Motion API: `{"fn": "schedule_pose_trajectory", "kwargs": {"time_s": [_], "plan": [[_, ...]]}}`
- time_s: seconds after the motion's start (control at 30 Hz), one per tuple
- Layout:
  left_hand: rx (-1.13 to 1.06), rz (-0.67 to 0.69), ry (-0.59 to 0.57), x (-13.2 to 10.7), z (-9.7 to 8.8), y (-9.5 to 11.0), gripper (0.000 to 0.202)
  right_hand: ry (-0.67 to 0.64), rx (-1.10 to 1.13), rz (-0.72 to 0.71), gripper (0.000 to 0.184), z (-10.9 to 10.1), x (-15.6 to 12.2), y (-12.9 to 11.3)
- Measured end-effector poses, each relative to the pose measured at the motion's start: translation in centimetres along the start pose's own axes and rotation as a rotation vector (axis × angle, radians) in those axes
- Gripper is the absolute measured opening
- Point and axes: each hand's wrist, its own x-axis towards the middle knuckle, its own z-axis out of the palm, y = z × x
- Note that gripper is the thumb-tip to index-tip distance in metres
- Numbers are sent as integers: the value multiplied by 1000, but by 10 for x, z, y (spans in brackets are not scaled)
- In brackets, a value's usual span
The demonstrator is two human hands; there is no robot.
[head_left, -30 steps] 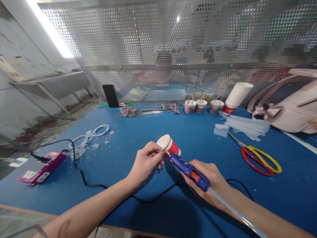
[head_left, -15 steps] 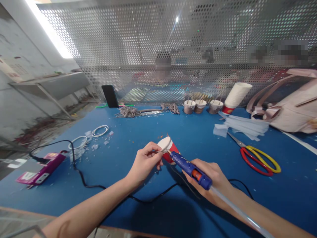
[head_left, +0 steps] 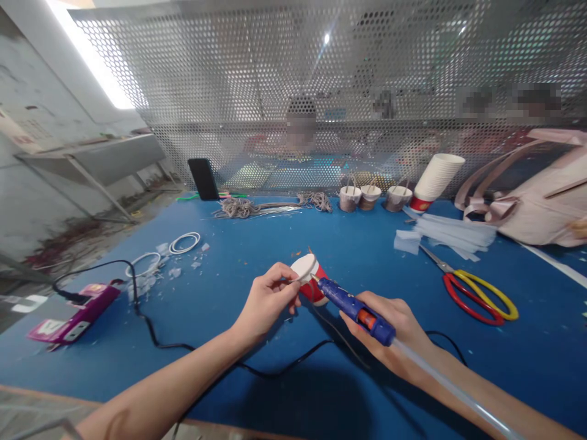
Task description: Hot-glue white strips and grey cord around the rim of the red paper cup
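Observation:
A red and white paper cup [head_left: 313,289] is tilted over the table, its white end towards me. My left hand [head_left: 275,294] is closed on it at the rim, with fingertips pinching a thin grey cord against the edge. The cord's loose end [head_left: 342,336] hangs down to the right. My right hand [head_left: 389,324] is wrapped round a blue hot glue gun [head_left: 355,310], a long clear glue stick [head_left: 449,388] running out of its back. The gun's nozzle points at the cup's rim, very close to the cord; whether it touches I cannot tell.
Red and yellow scissors [head_left: 472,290] lie right, below white strips [head_left: 454,232]. Behind stand cord-handled cups [head_left: 350,198], stacked paper cups [head_left: 438,177] and a pink bag [head_left: 545,189]. Grey cord bundles [head_left: 236,208] and a phone [head_left: 203,179] sit at the back; a purple power strip [head_left: 76,315] lies left.
The glue gun's nozzle has moved slightly right, away from the cup's rim. My left hand keeps its pinch on the cup and cord, nearly still.

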Motion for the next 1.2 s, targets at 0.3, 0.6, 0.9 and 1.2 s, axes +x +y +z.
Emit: {"fn": "schedule_pose_trajectory", "kwargs": {"time_s": [0.3, 0.6, 0.9, 1.2], "plan": [[2, 1, -2, -1, 0, 0, 18, -28, 30, -32, 5, 9, -5, -1], [-5, 12, -9, 0, -1, 1, 16, -4, 63, 168, 19, -9, 7, -6], [14, 16, -44, 2, -3, 3, 13, -85, 124, 236, 20, -12, 6, -13], [-26, 40, -60, 4, -6, -1, 12, -48, 162, 351, 31, -15, 9, -6]]}}
